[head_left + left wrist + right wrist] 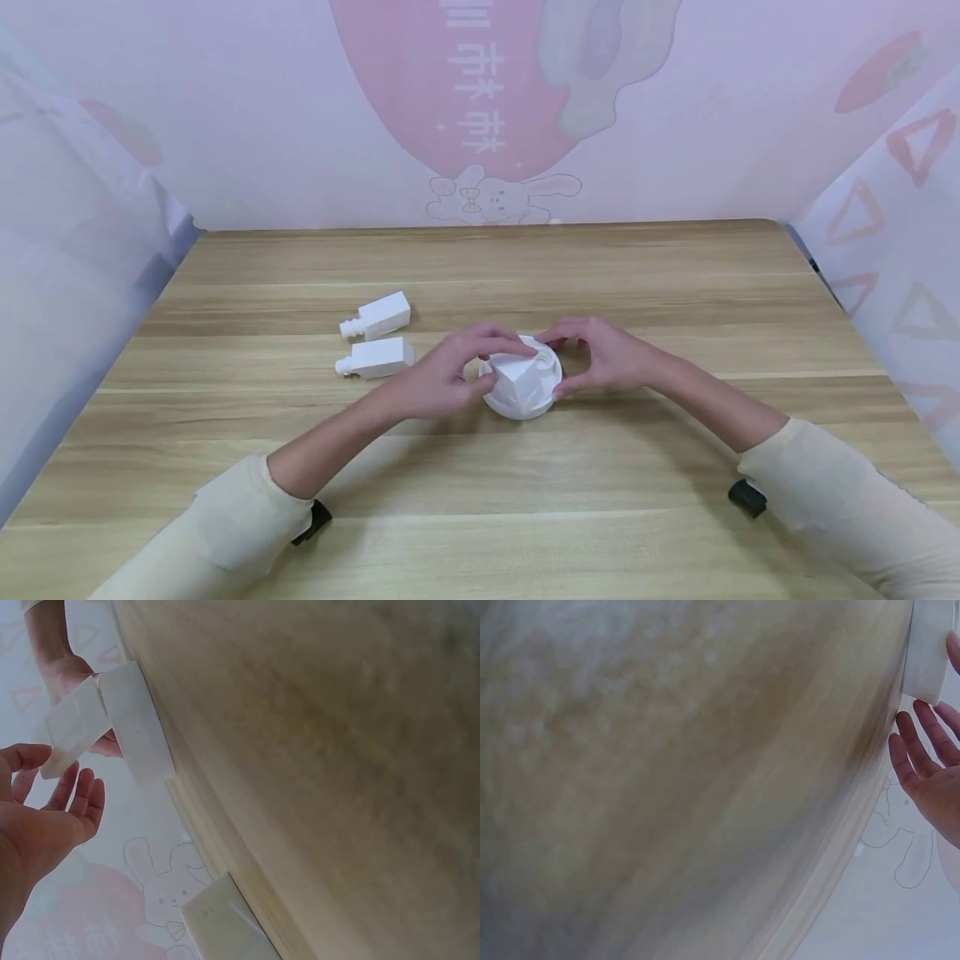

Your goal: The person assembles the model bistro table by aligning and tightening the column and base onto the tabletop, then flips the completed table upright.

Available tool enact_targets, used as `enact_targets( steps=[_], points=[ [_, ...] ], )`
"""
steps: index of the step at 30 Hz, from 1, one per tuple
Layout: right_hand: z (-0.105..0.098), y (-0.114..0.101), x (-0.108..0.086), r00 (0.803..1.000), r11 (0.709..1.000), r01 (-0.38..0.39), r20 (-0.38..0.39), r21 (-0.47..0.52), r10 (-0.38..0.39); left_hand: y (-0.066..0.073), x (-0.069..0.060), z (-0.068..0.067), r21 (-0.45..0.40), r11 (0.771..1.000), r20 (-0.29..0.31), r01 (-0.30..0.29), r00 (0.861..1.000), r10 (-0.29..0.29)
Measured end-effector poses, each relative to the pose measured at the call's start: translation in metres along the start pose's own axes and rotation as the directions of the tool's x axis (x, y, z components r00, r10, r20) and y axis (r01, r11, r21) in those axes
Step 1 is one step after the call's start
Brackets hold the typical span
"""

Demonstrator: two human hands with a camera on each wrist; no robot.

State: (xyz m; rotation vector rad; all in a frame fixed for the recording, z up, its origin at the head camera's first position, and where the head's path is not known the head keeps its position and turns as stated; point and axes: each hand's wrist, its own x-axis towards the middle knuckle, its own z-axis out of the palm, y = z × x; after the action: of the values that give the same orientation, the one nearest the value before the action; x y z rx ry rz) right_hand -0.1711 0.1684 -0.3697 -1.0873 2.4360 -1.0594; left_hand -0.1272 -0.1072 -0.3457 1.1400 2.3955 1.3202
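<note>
step, judged: positioning white bottle [519, 379], tilted within bowl [522, 412] | grip: left hand [457, 371] pinches bottle; right hand [606, 357] holds bowl's right side | next move probably calls for: steadying bowl, adjusting bottle's tilt

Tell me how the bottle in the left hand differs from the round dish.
The bottle has an angular body; the dish is round. The bottle is tilted; the dish sits flat. The left hand holds the bottle, the right hand the dish. Both are white.
</note>
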Motion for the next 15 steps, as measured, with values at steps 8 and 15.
enact_targets(
  steps=[8, 15],
  points=[
    [0.0006, 0.0004, -0.0004, 1.0, 1.0, 0.004, 0.0, -0.007, -0.004, 0.003, 0.003, 0.0057, 0.05, 0.994, -0.096, 0.092, 0.992, -0.087],
    [-0.0001, 0.0012, -0.0004, 1.0, 1.0, 0.002, -0.004, -0.009, -0.002, 0.0052, 0.0063, 0.0059, 0.048, 0.987, -0.141, 0.152, 0.98, -0.144]
  ],
)
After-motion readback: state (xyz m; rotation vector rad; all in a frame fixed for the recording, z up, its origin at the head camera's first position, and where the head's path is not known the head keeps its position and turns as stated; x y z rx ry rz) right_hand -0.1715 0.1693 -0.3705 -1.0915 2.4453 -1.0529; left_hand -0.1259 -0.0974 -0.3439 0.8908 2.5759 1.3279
